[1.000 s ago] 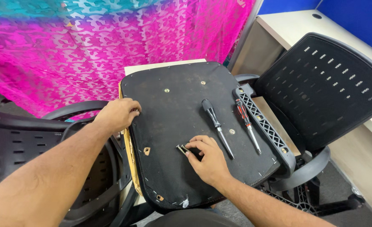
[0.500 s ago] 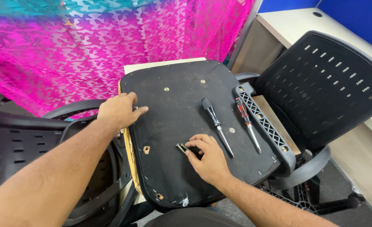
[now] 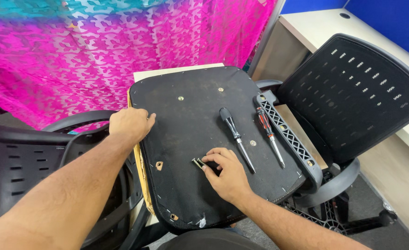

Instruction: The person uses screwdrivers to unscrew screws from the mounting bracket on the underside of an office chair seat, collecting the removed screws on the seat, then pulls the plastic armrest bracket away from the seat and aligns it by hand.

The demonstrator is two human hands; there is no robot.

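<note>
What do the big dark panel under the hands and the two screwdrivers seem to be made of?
Dark panel: likely a board covered in matte black fabric, since staples line its edge and foam shows at the side. Black-handled screwdriver and red-and-black screwdriver: shiny metal shafts, with handles that look like plastic or rubber.
</note>
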